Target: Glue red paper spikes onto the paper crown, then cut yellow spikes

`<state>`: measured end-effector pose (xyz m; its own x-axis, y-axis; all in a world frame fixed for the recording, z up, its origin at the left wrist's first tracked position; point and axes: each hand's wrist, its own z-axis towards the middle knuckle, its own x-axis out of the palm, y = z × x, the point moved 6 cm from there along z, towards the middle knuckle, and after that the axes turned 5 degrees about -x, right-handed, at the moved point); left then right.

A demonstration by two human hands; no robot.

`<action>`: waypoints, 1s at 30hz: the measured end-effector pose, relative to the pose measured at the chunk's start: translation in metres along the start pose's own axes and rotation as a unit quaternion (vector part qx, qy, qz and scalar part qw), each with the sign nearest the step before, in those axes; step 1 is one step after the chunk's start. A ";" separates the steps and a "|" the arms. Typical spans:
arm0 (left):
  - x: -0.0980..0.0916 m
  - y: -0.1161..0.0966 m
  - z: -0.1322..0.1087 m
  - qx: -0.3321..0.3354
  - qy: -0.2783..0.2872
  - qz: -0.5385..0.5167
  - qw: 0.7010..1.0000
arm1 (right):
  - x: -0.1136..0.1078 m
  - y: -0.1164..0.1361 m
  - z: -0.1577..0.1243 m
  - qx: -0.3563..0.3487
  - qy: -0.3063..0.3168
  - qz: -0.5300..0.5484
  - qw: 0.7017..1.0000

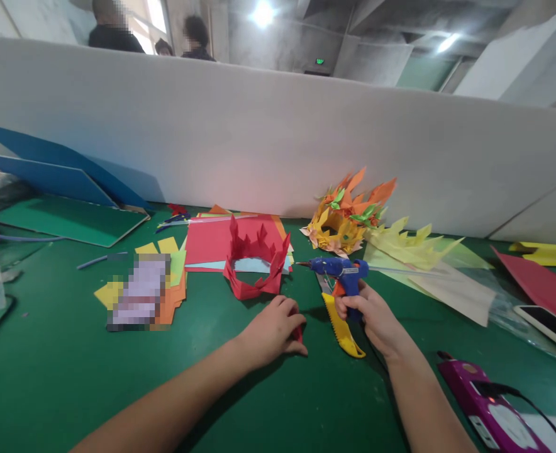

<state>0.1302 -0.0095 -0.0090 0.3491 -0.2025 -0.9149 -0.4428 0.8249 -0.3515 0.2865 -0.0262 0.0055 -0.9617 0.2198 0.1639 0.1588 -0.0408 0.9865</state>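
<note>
My right hand (pixel 371 314) is wrapped round the handle of a blue hot glue gun (pixel 339 267), whose nozzle points left. Under the gun lies a yellow-handled utility knife (pixel 341 327) on the table. Just left of it, my left hand (pixel 278 328) rests low over the table with fingers curled on a small red paper piece (pixel 299 332), mostly hidden by the hand. Beyond my left hand stands a red paper crown (pixel 256 286) with pointed tips, touched by neither hand as far as I can see.
Red paper sheets (pixel 207 242) lie behind the crown. A yellow and orange paper crown (pixel 337 233) stands at the back, beside a pale yellow paper strip (pixel 410 244). A purple power strip (pixel 490 402) sits front right. Left are orange paper pieces (pixel 177 296) and a green board (pixel 75 217).
</note>
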 end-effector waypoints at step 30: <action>-0.086 0.032 -0.040 -0.162 -0.202 -0.489 0.833 | 0.017 -0.003 -0.005 -0.046 0.042 -0.094 0.994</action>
<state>0.0526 0.0131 0.0503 0.8941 -0.4459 -0.0426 0.0381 0.1704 -0.9846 0.2687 -0.0269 0.0050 -0.9884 0.1491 -0.0279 -0.0426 -0.0960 0.9945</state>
